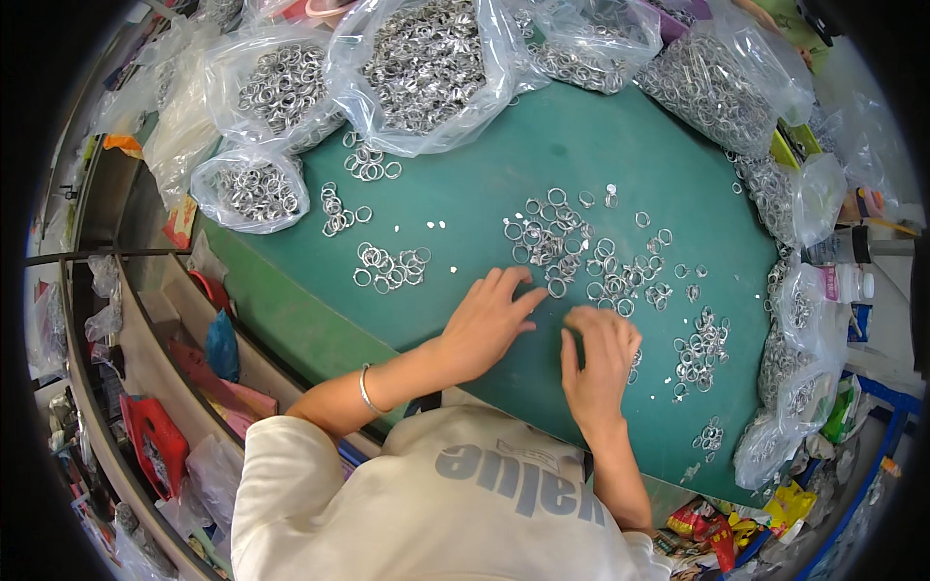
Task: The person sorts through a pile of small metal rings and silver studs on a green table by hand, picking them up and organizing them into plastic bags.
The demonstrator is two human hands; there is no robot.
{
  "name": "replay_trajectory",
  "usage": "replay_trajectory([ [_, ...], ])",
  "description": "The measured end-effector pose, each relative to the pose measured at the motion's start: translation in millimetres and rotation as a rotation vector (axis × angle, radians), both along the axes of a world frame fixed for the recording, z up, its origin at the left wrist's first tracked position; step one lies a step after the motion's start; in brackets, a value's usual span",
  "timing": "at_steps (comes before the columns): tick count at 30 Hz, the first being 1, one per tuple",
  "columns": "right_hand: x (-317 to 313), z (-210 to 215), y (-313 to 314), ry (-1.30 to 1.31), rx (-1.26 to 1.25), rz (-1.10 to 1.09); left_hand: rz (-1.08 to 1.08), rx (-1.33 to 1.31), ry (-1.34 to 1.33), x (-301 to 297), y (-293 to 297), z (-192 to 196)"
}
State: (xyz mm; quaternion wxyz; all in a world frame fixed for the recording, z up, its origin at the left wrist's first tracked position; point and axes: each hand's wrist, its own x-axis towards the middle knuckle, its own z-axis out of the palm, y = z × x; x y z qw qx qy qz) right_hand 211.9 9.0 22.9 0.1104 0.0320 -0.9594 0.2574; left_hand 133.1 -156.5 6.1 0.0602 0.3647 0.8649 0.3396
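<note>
My left hand [489, 320] rests palm-down on the green table top [581, 145], fingers spread, its fingertips touching the edge of a loose heap of small silver metal rings [552, 242]. A thin bangle circles that wrist. My right hand [601, 353] lies just right of it with the fingers curled down onto the table beside more rings [620, 286]; whether it pinches a ring is hidden. Smaller ring clusters lie at the left [387, 266] and at the right [699, 353].
Clear plastic bags full of silver rings ring the table: at the back [426, 63], back left [250, 189], back right [717, 87] and right edge [799, 339]. A shelf with red and blue packets [155, 436] runs along the left. White bottles [843, 281] stand at the right.
</note>
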Motion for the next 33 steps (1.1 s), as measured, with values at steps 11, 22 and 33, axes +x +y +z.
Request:
replay_trajectory([
  [11,1,-7,-2,-0.048,0.081,0.061,-0.067,0.004,0.107,-23,1,-2],
  [22,-40,1,11,0.066,0.114,-0.210,-0.075,0.087,0.026,-7,2,4],
  [33,-30,-4,14,0.064,0.158,-0.179,0.041,0.153,-0.048,13,-6,-9],
])
